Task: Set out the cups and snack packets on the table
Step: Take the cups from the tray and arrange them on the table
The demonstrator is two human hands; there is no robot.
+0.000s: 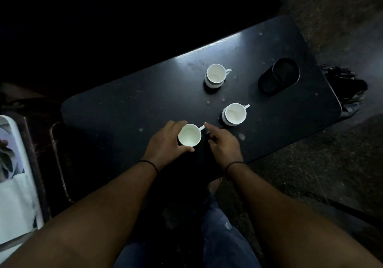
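Three white cups stand on a dark table [132, 110]. The far cup [216, 74] and the middle cup [235, 114] stand free, handles pointing right. My left hand [165, 143] curls round the near cup [189, 135] at the table's front edge, fingers behind it and thumb in front. My right hand [222, 141] lies just right of this cup, its fingertips at the cup's handle; whether it pinches the handle I cannot tell. No snack packets are visible.
A dark round container [286, 72] leans over a dark lid or saucer at the table's right end. Torn dark material [346, 89] lies past the right edge. A white tray-like object [14, 185] sits at far left beside a chair frame [60, 164].
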